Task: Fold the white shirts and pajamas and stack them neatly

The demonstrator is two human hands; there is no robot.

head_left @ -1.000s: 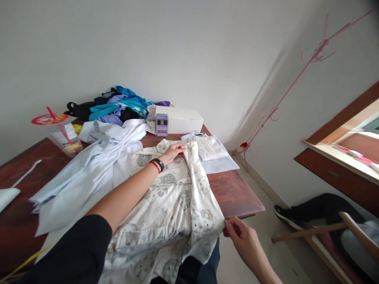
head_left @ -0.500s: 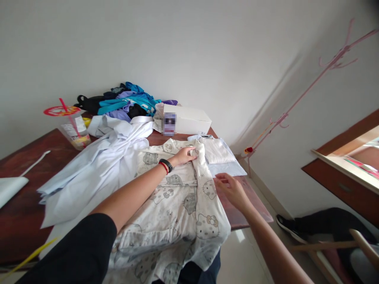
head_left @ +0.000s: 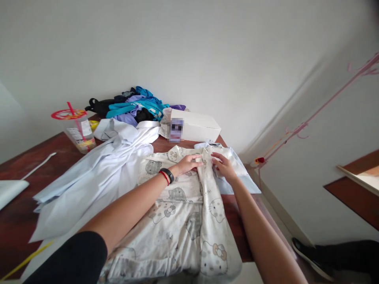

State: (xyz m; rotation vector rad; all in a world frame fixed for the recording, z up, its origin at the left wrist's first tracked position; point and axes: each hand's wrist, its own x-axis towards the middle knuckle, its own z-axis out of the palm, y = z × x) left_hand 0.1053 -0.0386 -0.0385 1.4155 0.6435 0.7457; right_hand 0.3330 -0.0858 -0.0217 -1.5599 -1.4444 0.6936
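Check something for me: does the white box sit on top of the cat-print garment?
No, the white box stands beyond the cat-print garment, with part of the wooden table showing between them.

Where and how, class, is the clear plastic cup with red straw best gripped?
Take the cup by its body below the red-and-yellow lid, probably from the left: its sides taper downward, and white cloth garments lie close on its right.

The near end of the printed shirt (head_left: 177,221) ran out of view, as did the far-right top of the pink rack (head_left: 302,127) and the black-clad leg (head_left: 349,252). The right hand (head_left: 224,167) partly hid the folded clothes (head_left: 247,179); its contact with the shirt was unclear.
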